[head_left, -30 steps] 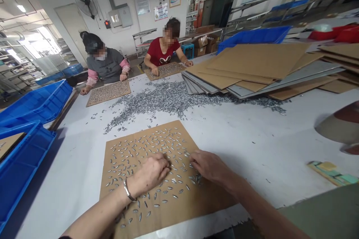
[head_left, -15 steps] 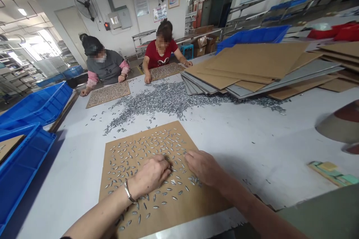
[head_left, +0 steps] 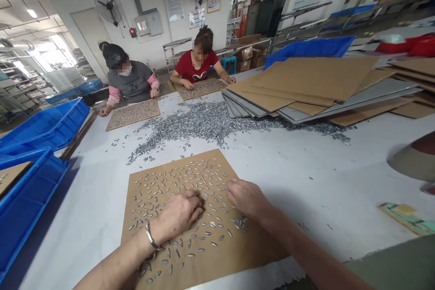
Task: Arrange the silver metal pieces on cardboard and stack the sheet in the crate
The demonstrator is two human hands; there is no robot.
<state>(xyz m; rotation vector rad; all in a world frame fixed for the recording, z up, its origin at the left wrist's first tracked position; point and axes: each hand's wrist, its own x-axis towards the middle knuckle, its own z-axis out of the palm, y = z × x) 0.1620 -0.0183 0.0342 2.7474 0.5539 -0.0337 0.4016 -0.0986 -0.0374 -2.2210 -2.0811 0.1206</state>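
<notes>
Your left hand (head_left: 180, 213) was over the middle of the board (head_left: 234, 253), its fingers curled down and inward; its grip faced away from view, so I could not tell whether the fingertips were pressed together or pinching a piece. A bracelet (head_left: 148, 235) circled that wrist. Your right hand (head_left: 246, 197) was at the board's right side, fingers bent towards the left hand – its grip, too, was partly hidden, and I could not tell whether it pinched anything. The board lay flat on the counter (head_left: 299, 163) right in front of you, with small silver pieces (head_left: 230, 232) spread over its far, middle and left parts. A tight cluster (head_left: 240, 223) of them lay just on your side of the right hand, and a white scrap (head_left: 212, 224) lay between the hands, a little closer to you.

Beyond the board, a wide pile (head_left: 204, 120) of such pieces ran along the near edge of a stack (head_left: 316, 72) of brown and grey sheets – a blue bin (head_left: 309, 50) stood behind it. Across from you, a worker in grey (head_left: 132, 84) and a worker in red (head_left: 197, 61) each had a panel (head_left: 132, 114) covered with pieces
</notes>
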